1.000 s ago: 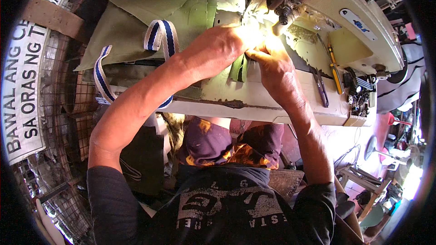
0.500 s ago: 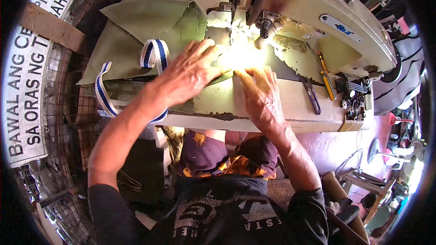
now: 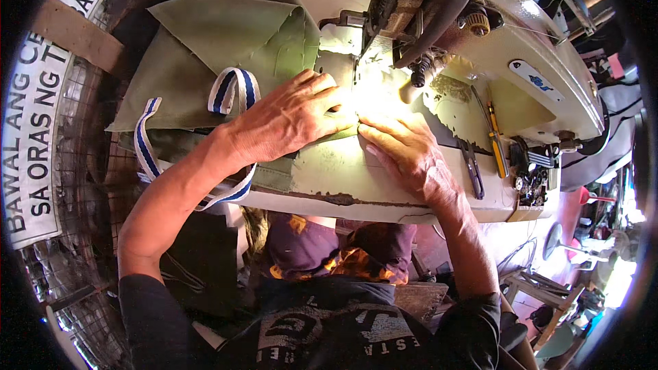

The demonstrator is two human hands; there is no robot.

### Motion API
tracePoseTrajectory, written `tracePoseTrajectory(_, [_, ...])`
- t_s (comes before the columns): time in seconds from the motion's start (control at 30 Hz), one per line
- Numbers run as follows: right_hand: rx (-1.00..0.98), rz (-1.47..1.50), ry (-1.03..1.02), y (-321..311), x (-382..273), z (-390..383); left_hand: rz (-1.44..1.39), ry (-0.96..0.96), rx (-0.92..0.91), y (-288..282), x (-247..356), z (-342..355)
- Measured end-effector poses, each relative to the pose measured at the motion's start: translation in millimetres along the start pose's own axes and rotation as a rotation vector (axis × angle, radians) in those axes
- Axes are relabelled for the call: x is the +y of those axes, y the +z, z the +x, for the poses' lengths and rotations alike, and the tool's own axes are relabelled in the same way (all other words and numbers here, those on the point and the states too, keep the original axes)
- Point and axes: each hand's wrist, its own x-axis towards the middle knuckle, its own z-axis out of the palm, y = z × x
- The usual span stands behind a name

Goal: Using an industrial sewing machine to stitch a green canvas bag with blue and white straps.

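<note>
Under the needle area of a sewing machine (image 3: 510, 44), my two hands meet in a bright glare that washes out the fingertips. My left hand (image 3: 296, 115) is closed, its fingers curled and its thumb on a narrow edge of olive-green fabric (image 3: 226, 34). Close on its right, my right hand (image 3: 406, 147) is closed too, fingers together at the end of that green edge. A white strap with a blue stripe (image 3: 142, 138) loops over the fabric and passes beneath my left forearm. The larger green panels lie spread to the left of the machine.
On the machine table (image 3: 343, 181), a yellow-handled screwdriver (image 3: 497, 144) and dark thread snips (image 3: 471, 168) lie right of my right hand. A bobbin winder (image 3: 534, 181) sits at the right end. Wire mesh and a printed sign (image 3: 41, 137) stand at far left.
The view has shifted, so the machine head sits further right and the table edge lower. Both hands stay together at the needle; my right hand lies flatter, its fingers turned more leftward.
</note>
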Motion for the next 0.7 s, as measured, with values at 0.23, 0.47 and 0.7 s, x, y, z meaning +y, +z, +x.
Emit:
tracePoseTrajectory(0.23, [-0.081,-0.179,-0.108,-0.5,-7.0,3.3,-0.195,-0.195,0.209,5.8,39.7,2.7])
tracePoseTrajectory(0.47, [-0.043,-0.205,-0.058,7.7,-25.7,-0.4,-0.04,-0.123,0.174,15.3,44.9,-7.9])
tracePoseTrajectory(0.7, [0.061,-0.243,0.178,32.9,-41.9,17.8,-0.097,-0.132,0.087,6.8,11.5,5.8])
